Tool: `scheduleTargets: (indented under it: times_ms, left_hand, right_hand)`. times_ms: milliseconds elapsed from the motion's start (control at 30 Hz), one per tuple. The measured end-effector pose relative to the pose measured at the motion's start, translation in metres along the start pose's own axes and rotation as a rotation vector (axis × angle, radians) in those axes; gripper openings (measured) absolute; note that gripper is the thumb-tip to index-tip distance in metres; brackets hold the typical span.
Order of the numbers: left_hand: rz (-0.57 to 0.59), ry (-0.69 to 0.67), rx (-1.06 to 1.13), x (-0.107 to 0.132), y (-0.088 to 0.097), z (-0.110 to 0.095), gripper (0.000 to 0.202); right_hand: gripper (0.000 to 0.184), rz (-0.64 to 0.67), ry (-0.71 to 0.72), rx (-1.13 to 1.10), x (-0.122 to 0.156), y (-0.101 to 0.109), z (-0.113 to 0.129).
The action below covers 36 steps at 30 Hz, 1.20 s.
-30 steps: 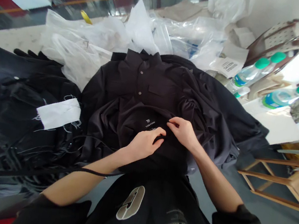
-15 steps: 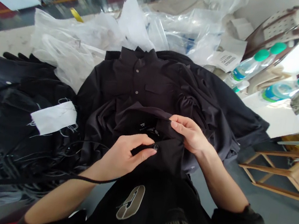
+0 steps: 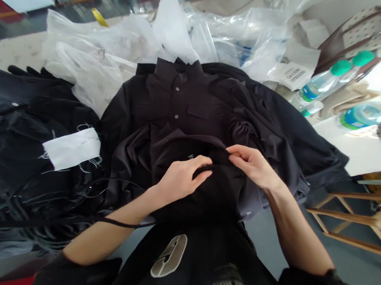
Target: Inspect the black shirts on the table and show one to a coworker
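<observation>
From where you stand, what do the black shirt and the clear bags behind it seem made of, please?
The black shirt looks like matte woven fabric, with soft folds; the fibre cannot be told. The bags look like thin plastic film, glossy and crinkled.

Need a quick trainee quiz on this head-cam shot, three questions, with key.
1. True or false: the right hand pinches clear plastic sheeting, not the black garment.
2. Multiple choice: what colour are the caps of the plastic bottles? A red, B green, C white.
3. Fill in the gap: the white patch lies to the person's ___ of the black garment.

Key: 1 false; 2 B; 3 left.
</observation>
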<state>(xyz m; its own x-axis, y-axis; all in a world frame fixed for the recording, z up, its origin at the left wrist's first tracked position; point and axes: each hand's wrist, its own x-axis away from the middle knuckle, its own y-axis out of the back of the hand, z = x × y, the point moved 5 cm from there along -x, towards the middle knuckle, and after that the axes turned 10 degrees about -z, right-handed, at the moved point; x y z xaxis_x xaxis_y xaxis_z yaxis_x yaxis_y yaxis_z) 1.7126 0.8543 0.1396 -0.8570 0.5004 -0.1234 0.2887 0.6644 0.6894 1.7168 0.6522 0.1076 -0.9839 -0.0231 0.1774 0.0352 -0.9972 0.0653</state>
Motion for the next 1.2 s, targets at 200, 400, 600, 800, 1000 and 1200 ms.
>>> scheduleTargets:
  times_ms: [200,400,600,800,1000,1200]
  left_hand:
    - [-0.116,-0.109,-0.061,-0.029,0.002,0.007,0.032]
    - [-0.242,-0.353,-0.241,-0.052,0.012,-0.001,0.016]
    - [0.058,-0.172,0.081,-0.052,0.049,-0.008,0.02]
    - [0.16,0.089,0.192,-0.029,0.071,-0.008,0.035]
    - [0.249,0.081,0.217,-0.018,0.073,-0.013,0.026]
    - [0.25,0.075,0.396,-0.023,0.08,-0.009,0.014]
  right_hand:
    - [0.016,0.033,0.032,0.02,-0.001,-0.004,0.013]
    - [0.013,0.166,0.166,-0.039,-0.005,-0.016,0.043]
    - [0.02,0.397,0.022,-0.082,-0.003,-0.023,0.043]
    - [0.031,0.671,-0.106,-0.173,0.009,-0.034,0.052]
    - [0.031,0.564,-0.135,-0.109,0.014,-0.024,0.05]
    - [0.032,0.52,-0.024,-0.131,0.019,-0.018,0.053]
